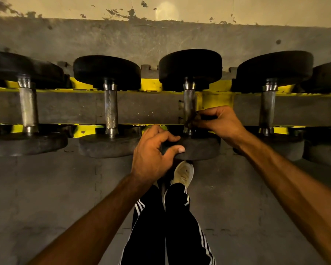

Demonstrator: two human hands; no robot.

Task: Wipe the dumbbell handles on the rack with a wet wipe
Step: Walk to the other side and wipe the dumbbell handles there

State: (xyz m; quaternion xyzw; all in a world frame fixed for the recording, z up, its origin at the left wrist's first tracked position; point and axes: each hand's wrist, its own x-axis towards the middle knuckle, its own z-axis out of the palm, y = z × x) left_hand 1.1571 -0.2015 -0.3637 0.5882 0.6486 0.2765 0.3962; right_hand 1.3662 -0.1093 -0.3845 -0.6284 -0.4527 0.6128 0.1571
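right grip (218, 122) pinches a dark wet wipe (196, 119) at the near end of the knurled steel handle (189, 100), which runs toward the grey wall (122, 39); left grip (153, 150) clasps its black rubber head (201, 148).

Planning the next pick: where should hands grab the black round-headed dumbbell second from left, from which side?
Grip its knurled steel handle mid-span, coming from above: it bridges the open gap between the yellow rack rails, while the wide black heads likely defeat a one-hand grip.
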